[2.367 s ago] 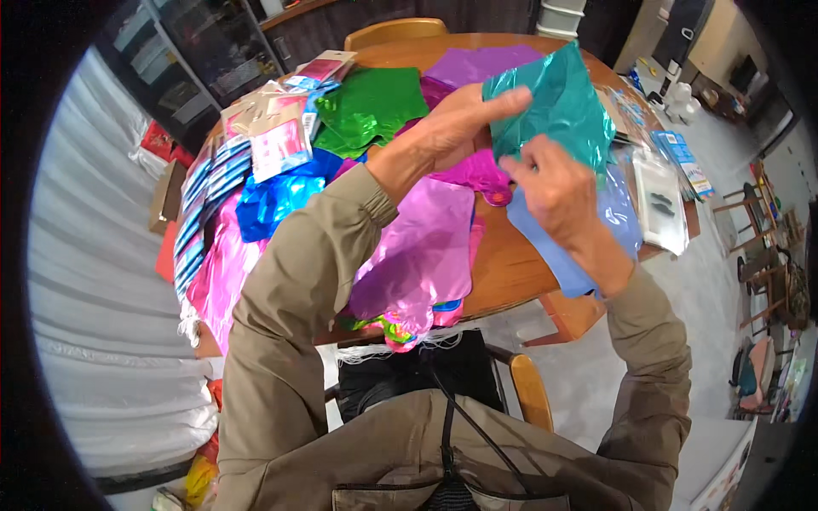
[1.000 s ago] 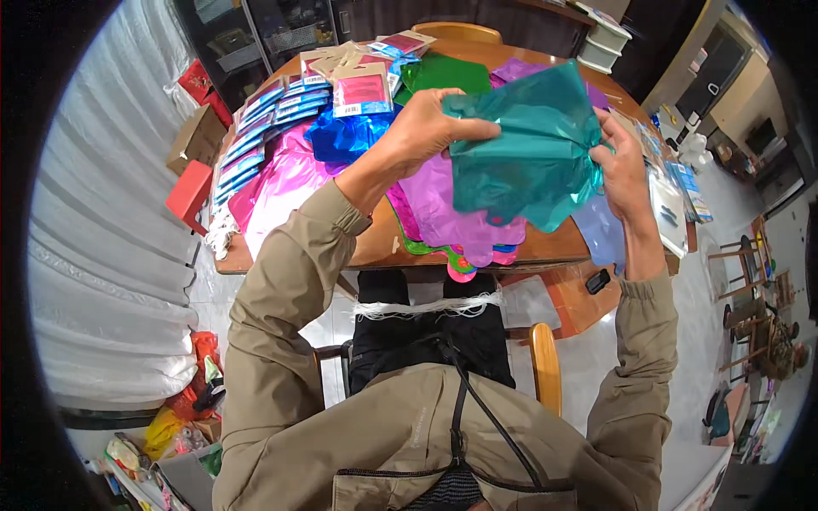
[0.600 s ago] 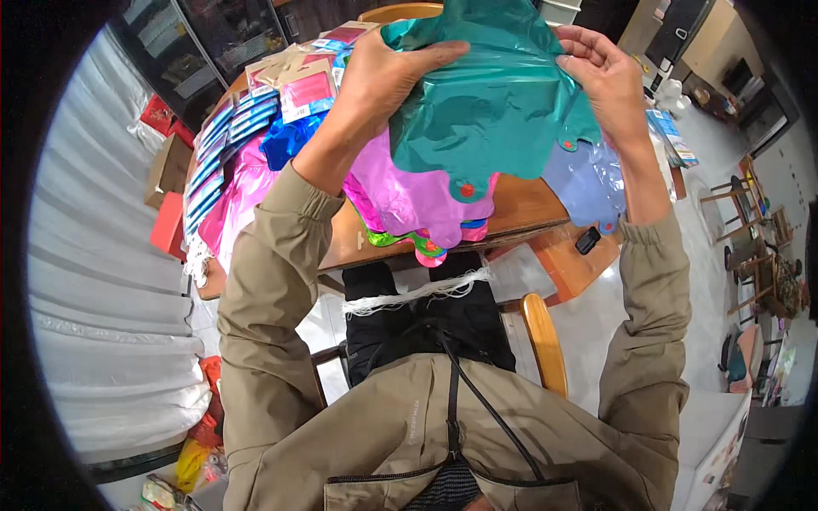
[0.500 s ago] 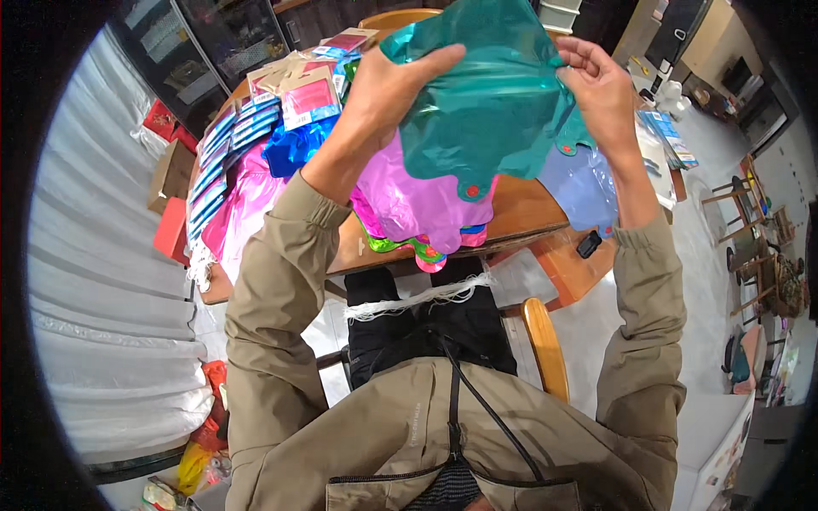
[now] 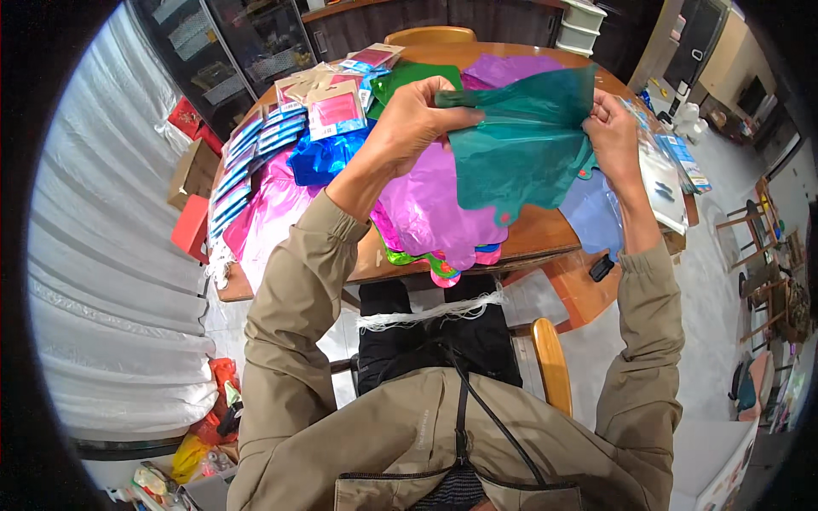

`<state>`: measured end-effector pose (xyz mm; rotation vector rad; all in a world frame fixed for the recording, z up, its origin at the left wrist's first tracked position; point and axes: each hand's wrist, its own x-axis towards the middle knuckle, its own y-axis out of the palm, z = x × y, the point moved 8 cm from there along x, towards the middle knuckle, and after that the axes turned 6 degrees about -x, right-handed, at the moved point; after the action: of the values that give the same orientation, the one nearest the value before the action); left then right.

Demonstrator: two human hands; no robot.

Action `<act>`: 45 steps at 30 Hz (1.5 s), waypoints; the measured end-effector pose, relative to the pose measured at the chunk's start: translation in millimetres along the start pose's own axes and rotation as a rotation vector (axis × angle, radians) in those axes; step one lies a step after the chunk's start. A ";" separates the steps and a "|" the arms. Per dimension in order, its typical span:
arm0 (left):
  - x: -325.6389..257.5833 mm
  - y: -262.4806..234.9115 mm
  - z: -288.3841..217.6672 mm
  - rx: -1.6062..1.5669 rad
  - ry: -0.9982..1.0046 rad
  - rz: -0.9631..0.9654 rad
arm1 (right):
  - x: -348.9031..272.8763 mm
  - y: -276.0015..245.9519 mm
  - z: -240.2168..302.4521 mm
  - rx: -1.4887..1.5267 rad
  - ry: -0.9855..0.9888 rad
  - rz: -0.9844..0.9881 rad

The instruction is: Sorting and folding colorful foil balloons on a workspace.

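A flat teal foil balloon point(image 5: 511, 162) with small rounded tabs along its lower edge is held up above the table. My left hand point(image 5: 413, 123) pinches its upper left edge between thumb and fingers. At the upper right corner, my right hand point(image 5: 613, 136) is closed on the foil. Below it lies a stack of flat foil balloons with a lilac one point(image 5: 434, 204) on top, and green and pink edges peek out. Beside my right wrist rests a pale blue foil balloon point(image 5: 592, 213). A shiny blue foil piece point(image 5: 319, 157) lies left of my left hand.
Packaged items point(image 5: 336, 111) pile up at the table's left, near pink foil point(image 5: 277, 200). Green point(image 5: 409, 81) and purple foil point(image 5: 507, 68) lie at the back. Clear packs point(image 5: 660, 183) sit at the right edge. White strings point(image 5: 430, 312) lie across my lap.
Both hands have come lower with the teal balloon, and its top edge now sags into creases between them. The view has tilted up, showing more of the table's far side.
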<state>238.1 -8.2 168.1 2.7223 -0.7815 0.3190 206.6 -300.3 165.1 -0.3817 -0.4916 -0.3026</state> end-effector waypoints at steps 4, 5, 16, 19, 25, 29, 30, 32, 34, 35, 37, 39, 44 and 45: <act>-0.3 2.4 -5.6 0.002 0.002 0.014 | -1.5 -1.4 0.4 0.011 0.014 0.032; -0.7 1.7 -6.4 0.009 -0.014 0.014 | -2.2 -2.9 1.0 0.013 0.014 0.035; 2.0 -2.5 -4.3 0.082 0.161 -0.144 | -21.8 16.5 19.5 0.079 0.058 0.083; -0.6 -4.5 -5.1 0.121 0.143 -0.166 | -27.5 19.3 27.5 0.060 0.055 0.116; -4.6 -7.6 8.3 0.161 0.086 -0.169 | -34.3 24.8 30.1 -0.076 0.032 0.198; -5.9 -5.5 13.0 0.104 0.136 -0.161 | -35.0 27.2 30.7 -0.063 -0.017 0.176; -7.3 -3.7 15.3 0.067 0.122 -0.165 | -35.1 27.8 31.7 -0.030 -0.034 0.165; -9.5 0.0 19.7 -0.009 0.095 -0.172 | -35.4 28.6 34.6 0.037 -0.068 0.144; -10.5 5.8 20.1 -0.019 0.088 -0.165 | -35.2 32.4 45.8 0.055 -0.059 0.122; -11.0 9.6 20.5 -0.030 0.079 -0.157 | -35.2 34.0 53.9 0.073 -0.048 0.100; -13.2 14.8 20.6 -0.053 0.060 -0.143 | -35.9 34.7 62.0 0.107 -0.026 0.057; -18.4 20.4 14.1 -0.107 -0.040 -0.124 | -34.6 30.1 58.0 0.086 -0.007 0.033; -32.9 35.5 24.5 -0.275 -0.302 -0.025 | -25.6 10.6 44.4 -0.061 0.030 -0.090; -33.7 36.6 29.4 -0.276 -0.262 0.008 | -23.2 7.3 43.4 -0.137 0.008 -0.132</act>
<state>194.1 -31.6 138.8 2.5269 -0.8336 -0.1402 172.6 -271.1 186.5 -0.4819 -0.4906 -0.4668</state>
